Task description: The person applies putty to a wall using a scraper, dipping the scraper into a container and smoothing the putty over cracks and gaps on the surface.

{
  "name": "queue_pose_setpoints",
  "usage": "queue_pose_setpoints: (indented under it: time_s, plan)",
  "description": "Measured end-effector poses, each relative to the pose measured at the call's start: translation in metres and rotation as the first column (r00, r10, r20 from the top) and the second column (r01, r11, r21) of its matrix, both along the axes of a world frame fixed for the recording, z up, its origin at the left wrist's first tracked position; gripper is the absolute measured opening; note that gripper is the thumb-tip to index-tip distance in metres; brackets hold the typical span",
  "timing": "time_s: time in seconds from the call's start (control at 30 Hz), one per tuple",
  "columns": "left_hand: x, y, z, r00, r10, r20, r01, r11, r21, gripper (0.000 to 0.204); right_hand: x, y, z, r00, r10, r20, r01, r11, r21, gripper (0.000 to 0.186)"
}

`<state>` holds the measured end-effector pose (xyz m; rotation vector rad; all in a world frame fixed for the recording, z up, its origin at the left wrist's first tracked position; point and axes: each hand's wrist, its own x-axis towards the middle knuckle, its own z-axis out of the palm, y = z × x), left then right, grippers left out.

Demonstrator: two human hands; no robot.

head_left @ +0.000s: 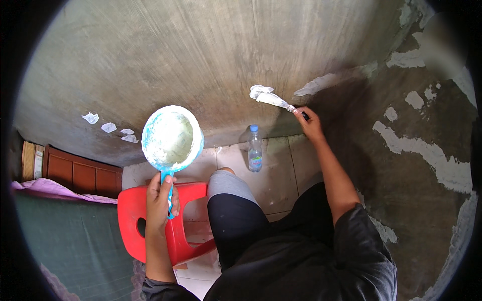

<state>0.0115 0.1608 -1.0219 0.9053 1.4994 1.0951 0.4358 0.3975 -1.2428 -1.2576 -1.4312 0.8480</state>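
My left hand (161,198) is wrapped round the handle of a blue dipper (169,167), held up over a red plastic stool. White putty (170,138) coats its inside and rim. My right hand (309,123) grips the dark handle of a putty knife (273,100), reaching out to the wall (216,75) in front. The knife's blade is covered with white putty, and its tip is at a fresh white patch (261,91) on the wall. Whether the blade presses on the wall there, I cannot tell.
A clear plastic bottle (255,150) with a blue cap stands on the tiled floor (278,160) by the wall. The red stool (131,220) is at my left, beside a green-covered surface (75,241) and a brown wooden panel (83,173). White patches (416,148) mark the right wall.
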Motion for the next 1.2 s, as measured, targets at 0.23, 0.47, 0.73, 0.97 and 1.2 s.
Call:
queue_pose_setpoints:
  time_s: [0.23,0.47,0.73,0.97,1.2]
  plan:
    - [0.000,0.002,0.000,1.000,-0.004,0.029,0.004,1.000,-0.007,0.026,0.026,-0.021,-0.017,0.996,0.084,-0.031,-0.083,0.995,0.047,0.019]
    - [0.002,0.002,0.002,1.000,-0.015,-0.005,0.015,1.000,-0.022,0.025,-0.007,-0.026,0.048,0.992,0.102,0.079,-0.107,0.993,0.054,0.020]
    - [0.001,0.003,0.001,1.000,-0.025,0.001,0.025,1.000,-0.015,0.025,0.018,-0.018,0.002,0.999,-0.007,-0.043,0.008,1.000,0.021,0.021]
    - [-0.001,0.002,-0.002,0.999,-0.038,0.015,0.038,0.999,-0.025,0.025,0.017,-0.036,0.010,0.993,0.118,0.030,-0.117,0.993,-0.014,0.020]
    - [-0.001,0.001,-0.002,1.000,-0.021,0.021,0.022,0.999,-0.025,0.026,-0.014,-0.017,0.021,0.995,0.101,-0.017,-0.102,0.993,-0.051,0.022]
